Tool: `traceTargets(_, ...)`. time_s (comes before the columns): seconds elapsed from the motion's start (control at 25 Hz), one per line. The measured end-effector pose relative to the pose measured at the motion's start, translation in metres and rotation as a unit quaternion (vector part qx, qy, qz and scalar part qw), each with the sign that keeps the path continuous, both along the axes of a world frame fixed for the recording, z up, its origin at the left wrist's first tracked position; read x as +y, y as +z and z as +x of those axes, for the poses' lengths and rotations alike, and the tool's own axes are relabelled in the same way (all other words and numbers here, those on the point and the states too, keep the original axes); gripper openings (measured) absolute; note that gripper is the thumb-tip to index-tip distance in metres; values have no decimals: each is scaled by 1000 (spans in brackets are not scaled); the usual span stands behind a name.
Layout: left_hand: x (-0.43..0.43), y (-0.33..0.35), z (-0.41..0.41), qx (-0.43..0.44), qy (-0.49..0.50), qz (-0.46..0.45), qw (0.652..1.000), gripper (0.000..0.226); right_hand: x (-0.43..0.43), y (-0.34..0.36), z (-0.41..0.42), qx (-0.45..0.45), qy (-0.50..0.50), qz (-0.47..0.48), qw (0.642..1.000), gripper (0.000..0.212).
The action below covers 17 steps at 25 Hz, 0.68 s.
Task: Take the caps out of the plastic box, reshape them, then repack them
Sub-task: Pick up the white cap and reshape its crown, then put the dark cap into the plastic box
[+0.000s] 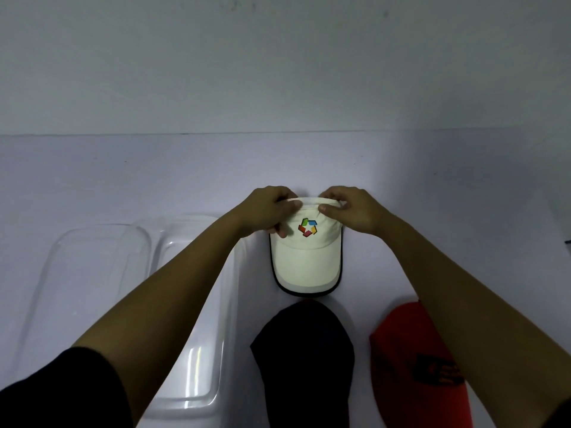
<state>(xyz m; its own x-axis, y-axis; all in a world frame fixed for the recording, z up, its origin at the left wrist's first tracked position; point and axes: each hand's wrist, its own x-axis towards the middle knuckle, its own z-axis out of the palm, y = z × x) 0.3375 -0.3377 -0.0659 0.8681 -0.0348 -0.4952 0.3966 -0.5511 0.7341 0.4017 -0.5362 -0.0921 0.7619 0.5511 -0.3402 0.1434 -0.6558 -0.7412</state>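
Head view: both hands pinch white cap [306, 257] bearing multicoloured logo [307, 227].

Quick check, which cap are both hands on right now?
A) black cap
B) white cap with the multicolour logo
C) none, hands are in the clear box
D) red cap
B: the left hand and right hand both pinch the crown of the white cap, while the black cap and red cap lie untouched nearer the person.

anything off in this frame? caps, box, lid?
Nothing stands out. Left hand and right hand pinch the white cap's crown, mid-reshape. Black cap and red cap lie flat nearby. The clear box and lid look intact.
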Motion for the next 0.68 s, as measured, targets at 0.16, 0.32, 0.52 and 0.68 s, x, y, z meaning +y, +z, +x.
traceTargets(0.16,-7,-2,1,-14,-14,44,999,27,2,2,-3,-33,8,-25,999,26)
traceTargets(0.32,-11,-1,-2,-38,-18,56,998,30,1,4,-5,-57,9,-53,997,31)
traceTargets(0.52,-5,20,-24,-148,-5,170,974,58,-9,26,-28,-208,-65,-5,976,47)
traceTargets(0.68,-16,45,-84,-155,95,108,977,45,-27,51,-92,-197,-160,125,959,29)
